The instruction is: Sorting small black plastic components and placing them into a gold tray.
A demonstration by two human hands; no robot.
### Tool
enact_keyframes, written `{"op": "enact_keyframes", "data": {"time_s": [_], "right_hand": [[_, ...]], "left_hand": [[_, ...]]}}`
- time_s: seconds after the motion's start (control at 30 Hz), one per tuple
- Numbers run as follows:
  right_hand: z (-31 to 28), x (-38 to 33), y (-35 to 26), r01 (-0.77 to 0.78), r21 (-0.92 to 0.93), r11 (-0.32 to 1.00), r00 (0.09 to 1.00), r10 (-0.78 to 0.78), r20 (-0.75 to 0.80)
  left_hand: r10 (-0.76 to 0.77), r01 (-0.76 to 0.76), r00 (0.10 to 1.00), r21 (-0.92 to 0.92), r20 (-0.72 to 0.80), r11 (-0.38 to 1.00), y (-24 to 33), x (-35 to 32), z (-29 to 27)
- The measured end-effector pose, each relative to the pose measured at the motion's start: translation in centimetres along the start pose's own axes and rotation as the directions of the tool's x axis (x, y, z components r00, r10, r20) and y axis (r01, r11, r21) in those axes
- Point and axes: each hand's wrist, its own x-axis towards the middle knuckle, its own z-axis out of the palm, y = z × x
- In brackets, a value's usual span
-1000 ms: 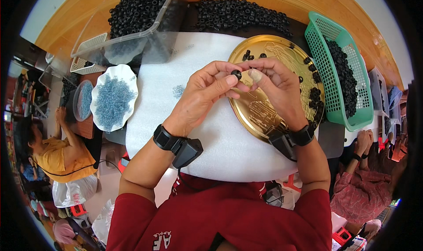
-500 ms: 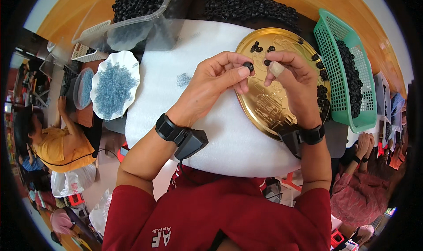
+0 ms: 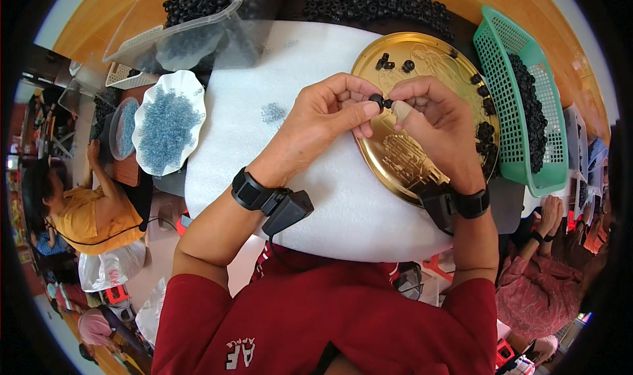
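Note:
Above the left part of the round gold tray, my two hands meet fingertip to fingertip. My left hand pinches a black round ring-like part between thumb and forefinger. Against it, my right hand presses a smaller black piece in its fingertips; a tan wrap covers the right thumb. Whether the small piece sits inside the round part or only touches it cannot be told. Several loose black parts lie on the tray, more along its right side.
White foam sheet covers the table; a few clear beads lie on it. At left stands a scalloped white plate of bluish beads. A clear bin and green basket hold black parts. Other people sit either side.
My right hand has moved left, bringing its small black piece against the round part in my left hand. The view has shifted slightly.

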Motion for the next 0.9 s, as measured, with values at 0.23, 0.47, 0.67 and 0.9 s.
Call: {"op": "enact_keyframes", "data": {"time_s": [0.23,0.47,0.67,0.9], "right_hand": [[0.3,0.0,0.5,0.105,-0.142,0.984,0.994,-0.108,-0.009],[0.8,-0.2,0.2,0.299,-0.514,0.804,0.947,-0.318,0.053],[0.6,0.0,0.8,0.090,-0.185,0.979,0.995,-0.096,-0.023],[0.1,0.3,0.1,-0.120,0.057,0.991,0.993,0.119,0.016]], "left_hand": [[0.004,-0.004,1.000,0.055,0.001,0.998,-0.2,0.0,0.0],[0.003,-0.003,1.000,0.103,-0.001,0.995,-0.1,0.1,0.0],[0.015,-0.014,1.000,0.122,-0.004,0.992,-0.4,0.1,0.4],[0.098,-0.092,0.995,0.226,-0.012,0.970,-0.2,-0.2,0.6]]}}
